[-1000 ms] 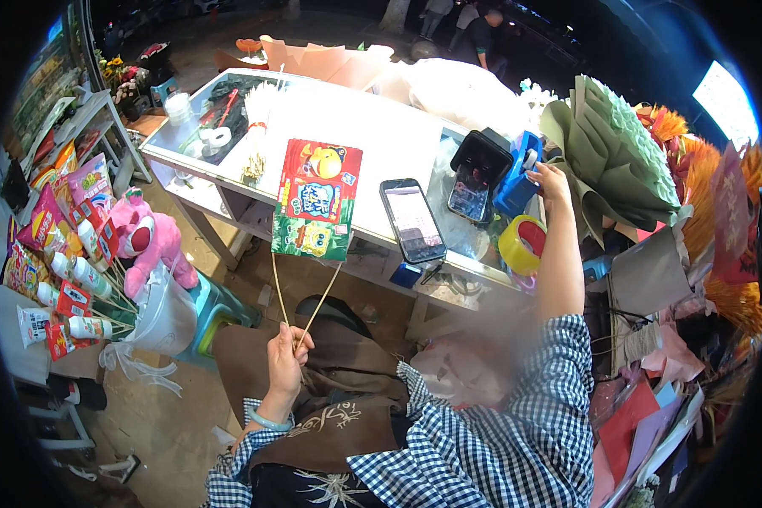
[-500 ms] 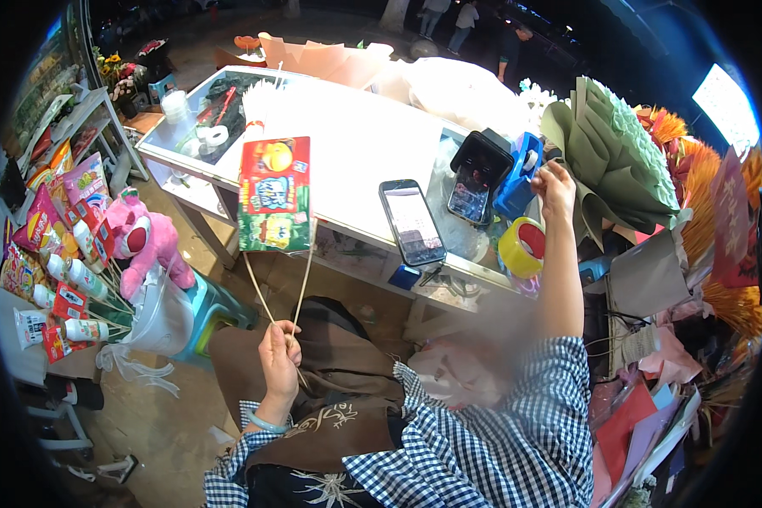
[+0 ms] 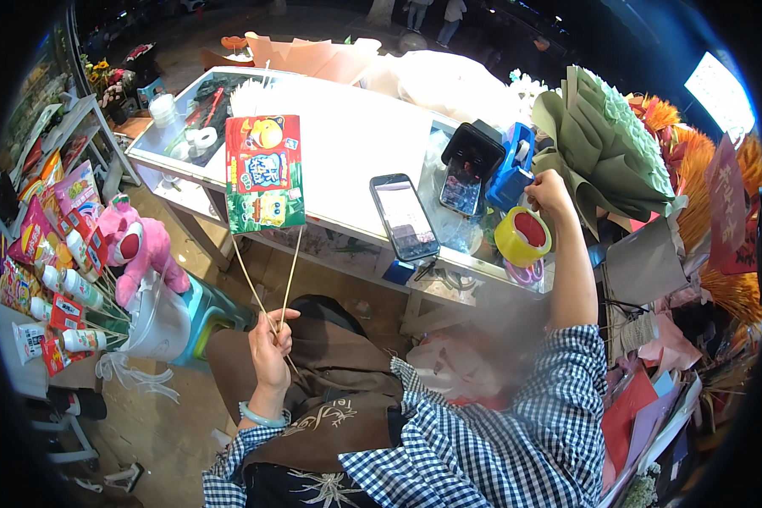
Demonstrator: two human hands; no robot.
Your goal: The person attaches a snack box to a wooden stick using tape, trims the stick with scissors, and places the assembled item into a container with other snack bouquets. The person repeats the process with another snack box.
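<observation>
My left hand [image 3: 271,345], wearing a pale bangle, is closed around two thin wooden sticks [image 3: 290,279] where they cross. The sticks spread upward to the lower edge of a red and green snack packet [image 3: 265,173], which is held up in front of the white table. My right hand [image 3: 550,193] has its fingers pinched together just right of a blue tape dispenser [image 3: 510,169]. Whatever lies between those fingertips, if anything, is too small to make out. Just below that hand is a yellow roll of tape with a red centre [image 3: 522,237].
A lit phone [image 3: 405,217] lies on the white-topped table [image 3: 347,127], beside an open black case [image 3: 468,165]. A green-wrapped bouquet [image 3: 605,144] stands at right. On the left are a pink plush toy [image 3: 140,245] and snack packets and bottles on sticks [image 3: 72,284].
My right hand has drawn slightly back toward me from the tape dispenser. The packet on its sticks has risen a little, and the whole view has shifted slightly.
</observation>
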